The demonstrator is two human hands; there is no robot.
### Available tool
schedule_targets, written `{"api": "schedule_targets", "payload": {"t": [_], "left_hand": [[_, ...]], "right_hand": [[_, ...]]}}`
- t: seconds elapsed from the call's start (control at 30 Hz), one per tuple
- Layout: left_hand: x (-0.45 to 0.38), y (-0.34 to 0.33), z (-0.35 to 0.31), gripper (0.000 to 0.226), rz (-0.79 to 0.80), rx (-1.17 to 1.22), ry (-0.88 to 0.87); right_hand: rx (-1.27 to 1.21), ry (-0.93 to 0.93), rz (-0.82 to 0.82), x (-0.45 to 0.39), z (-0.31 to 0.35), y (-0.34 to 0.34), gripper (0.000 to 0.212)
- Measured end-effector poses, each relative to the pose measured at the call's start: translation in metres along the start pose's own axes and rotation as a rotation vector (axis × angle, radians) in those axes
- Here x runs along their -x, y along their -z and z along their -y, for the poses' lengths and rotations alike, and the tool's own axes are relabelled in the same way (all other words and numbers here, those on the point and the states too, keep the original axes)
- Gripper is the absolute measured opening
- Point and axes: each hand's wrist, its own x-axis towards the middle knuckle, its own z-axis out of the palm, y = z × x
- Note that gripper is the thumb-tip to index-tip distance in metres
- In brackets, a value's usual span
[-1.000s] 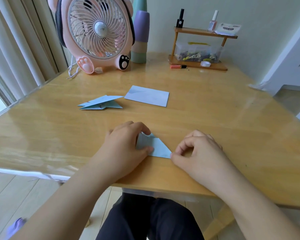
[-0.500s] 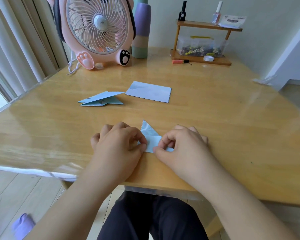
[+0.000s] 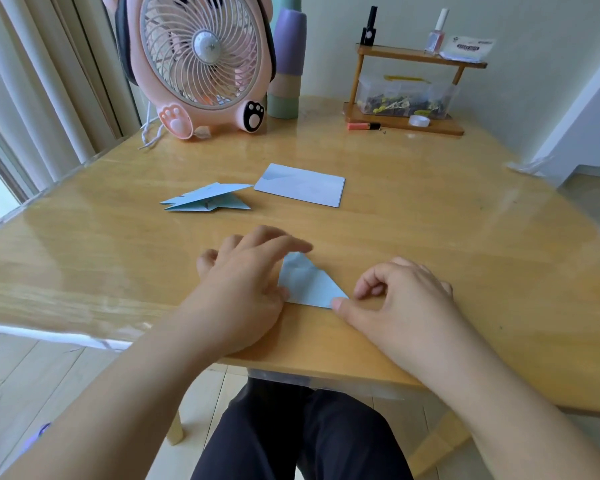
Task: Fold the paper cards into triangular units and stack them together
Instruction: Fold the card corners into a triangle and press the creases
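A light blue paper triangle (image 3: 307,284) lies flat on the wooden table (image 3: 430,237) near its front edge. My left hand (image 3: 246,282) rests on the triangle's left side, with the straight index fingertip touching the top point and the thumb pressing the lower left edge. My right hand (image 3: 399,296) lies to the right with its fingers curled over the table, and its thumb tip presses the triangle's right corner. Farther back, a stack of folded blue units (image 3: 205,201) lies to the left of a flat unfolded card (image 3: 302,185).
A pink fan (image 3: 201,60) and stacked cups (image 3: 286,64) stand at the back left. A small wooden shelf (image 3: 413,57) with bottles and a clear box stands at the back right, with a tape roll (image 3: 419,120) and an orange tube (image 3: 362,126) by it.
The raised flap has been laid flat. My left fingers have straightened out over the triangle's top. My right hand has slid right, from pinching the paper to pressing its corner with the thumb.
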Motion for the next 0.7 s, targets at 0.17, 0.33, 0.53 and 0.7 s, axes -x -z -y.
{"api": "schedule_targets", "payload": {"t": [0.17,0.33,0.53,0.7], "left_hand": [[-0.024,0.013,-0.016,0.069,0.373,-0.238,-0.161],[-0.035,0.020,-0.018,0.053,0.479,-0.408,-0.214],[-0.036,0.024,-0.020,0.018,0.255,-0.397,-0.280],[-0.027,0.014,-0.010,0.012,-0.390,-0.368,-0.509]], "right_hand": [[0.091,-0.030,0.038,0.000,0.011,-0.004,0.023],[-0.049,-0.043,0.107,0.001,0.016,0.004,0.015],[-0.295,0.032,-0.001,-0.004,0.012,0.001,0.014],[-0.117,0.375,-0.279,-0.016,0.005,0.009,0.017]]}}
